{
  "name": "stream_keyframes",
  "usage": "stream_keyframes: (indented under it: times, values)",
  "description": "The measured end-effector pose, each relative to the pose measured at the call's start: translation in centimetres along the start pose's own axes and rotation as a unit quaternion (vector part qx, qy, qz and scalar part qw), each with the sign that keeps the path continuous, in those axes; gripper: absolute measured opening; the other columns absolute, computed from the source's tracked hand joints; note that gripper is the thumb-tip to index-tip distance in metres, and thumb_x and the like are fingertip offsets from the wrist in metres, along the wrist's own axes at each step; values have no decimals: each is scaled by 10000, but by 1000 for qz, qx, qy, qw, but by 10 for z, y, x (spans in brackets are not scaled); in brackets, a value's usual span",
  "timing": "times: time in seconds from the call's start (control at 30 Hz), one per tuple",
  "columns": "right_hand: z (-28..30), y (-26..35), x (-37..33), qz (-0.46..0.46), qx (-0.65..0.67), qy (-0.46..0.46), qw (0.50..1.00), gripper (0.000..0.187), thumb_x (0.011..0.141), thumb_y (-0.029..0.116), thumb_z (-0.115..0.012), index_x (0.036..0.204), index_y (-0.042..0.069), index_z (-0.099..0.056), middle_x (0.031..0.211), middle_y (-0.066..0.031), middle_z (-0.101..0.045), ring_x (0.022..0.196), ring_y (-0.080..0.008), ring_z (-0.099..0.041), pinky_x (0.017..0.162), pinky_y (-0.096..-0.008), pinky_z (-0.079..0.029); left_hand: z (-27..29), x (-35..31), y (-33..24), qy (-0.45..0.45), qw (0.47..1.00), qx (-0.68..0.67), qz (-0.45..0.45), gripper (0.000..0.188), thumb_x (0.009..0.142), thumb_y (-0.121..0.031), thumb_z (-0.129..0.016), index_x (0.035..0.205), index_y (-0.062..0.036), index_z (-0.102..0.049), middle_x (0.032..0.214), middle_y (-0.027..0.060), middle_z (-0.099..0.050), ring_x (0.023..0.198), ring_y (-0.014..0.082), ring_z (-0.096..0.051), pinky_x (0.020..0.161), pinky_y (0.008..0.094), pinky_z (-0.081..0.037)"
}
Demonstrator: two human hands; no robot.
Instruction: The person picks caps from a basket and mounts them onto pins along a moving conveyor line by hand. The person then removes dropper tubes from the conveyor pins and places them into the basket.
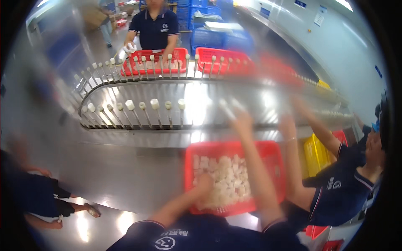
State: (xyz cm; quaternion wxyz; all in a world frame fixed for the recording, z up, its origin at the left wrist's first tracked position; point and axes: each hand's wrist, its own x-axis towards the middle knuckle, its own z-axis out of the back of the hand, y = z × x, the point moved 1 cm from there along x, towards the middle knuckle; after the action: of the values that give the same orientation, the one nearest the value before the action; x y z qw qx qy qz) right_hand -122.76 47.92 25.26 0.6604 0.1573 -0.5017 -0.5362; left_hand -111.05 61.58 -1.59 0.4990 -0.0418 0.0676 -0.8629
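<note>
wearer's shirt (205, 234): round white emblem (165, 243), characters | opposite co-worker's shirt (150, 37): small white emblem (164, 26) | right co-worker's shirt (333, 207): pale emblem (337, 184), characters | blue wall sign (300, 3), white wall notice (320, 16) — writing too small to read

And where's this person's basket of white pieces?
In the head view, the red basket sits below centre, slightly right, between the person's shirt and the conveyor, with the left hand over its left part.
</note>
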Motion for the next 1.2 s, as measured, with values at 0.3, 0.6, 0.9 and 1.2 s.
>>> stream_keyframes:
  times: [0.3,0.6,0.9,1.2]
  values:
    - [73,-147,-297,-573,636,-189,482,190,835,92,-508,1021,55,-511,814,-18,-525,699,-160,-504,652,-285,-458,-14,12,-77,72,981,-179,36,182,741,-138,-480,685,-25,-611,687,176,-598,619,285,-611,518,412,-480]
    - [104,-126,-216,-265,250,-14,931,300,785,104,-544,1064,7,-492,841,-30,-505,732,-133,-468,626,-252,-410,-22,52,-93,219,953,-194,-80,169,724,-154,-526,735,-8,-611,751,186,-613,670,264,-617,542,374,-476]
    - [115,-71,-67,-211,379,119,893,318,702,-50,-634,975,33,-491,1020,-82,-574,905,-135,-562,750,-249,-478,119,68,-111,235,593,-765,87,354,751,-128,-595,1088,-55,-519,898,65,-603,787,151,-567,686,265,-455]
    - [115,-69,42,-13,86,156,984,304,692,60,-677,978,39,-576,875,-131,-618,776,-182,-607,691,-277,-478,140,130,-115,14,665,-745,57,263,762,-23,-607,1014,-55,-539,895,-4,-569,841,96,-548,720,238,-456]
